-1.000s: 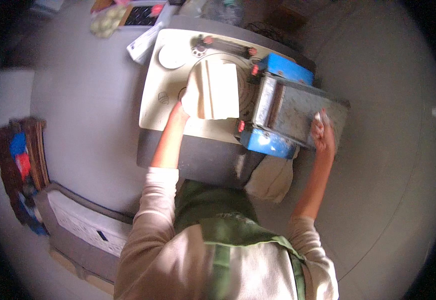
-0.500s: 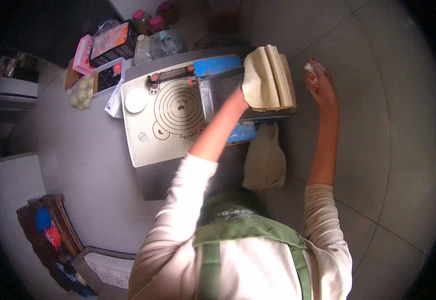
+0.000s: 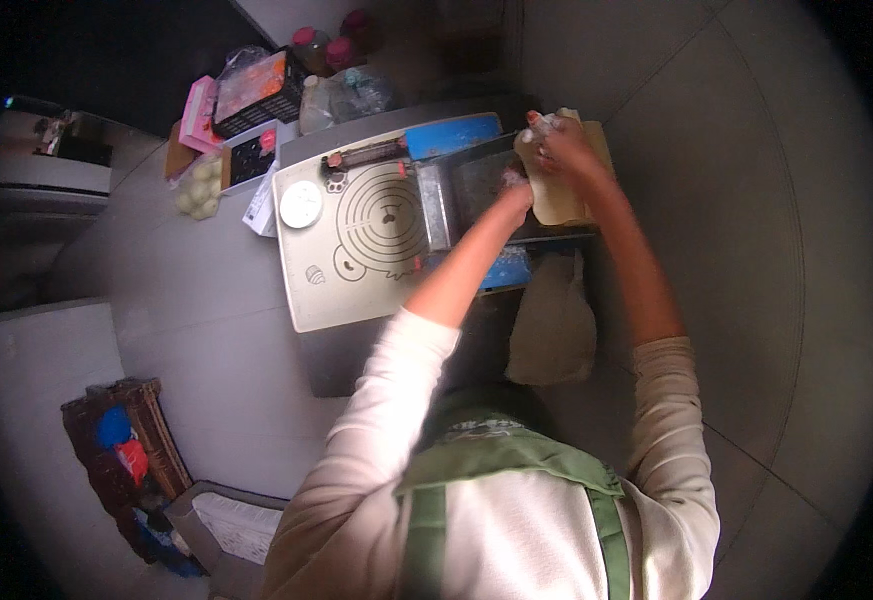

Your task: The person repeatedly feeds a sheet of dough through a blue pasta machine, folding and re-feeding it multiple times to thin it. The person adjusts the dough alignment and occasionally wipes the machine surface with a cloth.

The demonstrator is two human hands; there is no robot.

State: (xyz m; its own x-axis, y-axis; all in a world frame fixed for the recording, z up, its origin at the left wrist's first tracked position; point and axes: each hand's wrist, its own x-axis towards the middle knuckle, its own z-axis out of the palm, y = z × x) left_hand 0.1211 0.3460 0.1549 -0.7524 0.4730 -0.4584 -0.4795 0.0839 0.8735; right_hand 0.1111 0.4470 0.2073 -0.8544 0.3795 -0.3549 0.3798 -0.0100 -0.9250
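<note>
A pale yellow dough sheet [image 3: 559, 203], folded in several upright layers, stands at the right end of a metal dough-rolling machine [image 3: 468, 200] with blue side panels. My right hand [image 3: 562, 150], dusted white, reaches over the far part of the sheet. Its fingers are bent and closed round the upper folds. At the sheet's left edge is my left hand [image 3: 518, 187], low over the machine's bed; its fingers are blurred and partly hidden by the wrist.
Left of the machine lies a cream mat [image 3: 301, 290] with printed rings, bearing a round white dish [image 3: 301, 204]. A dark crate [image 3: 261, 90], a bag of pale balls [image 3: 198, 190] and pink-lidded jars [image 3: 310, 48] stand far left. A whitish cloth [image 3: 553, 325] hangs at the near side.
My right hand has come left from out beside the machine onto the dough sheet. My left hand, earlier hidden behind the sheet, now shows at its left edge. The view has shifted slightly.
</note>
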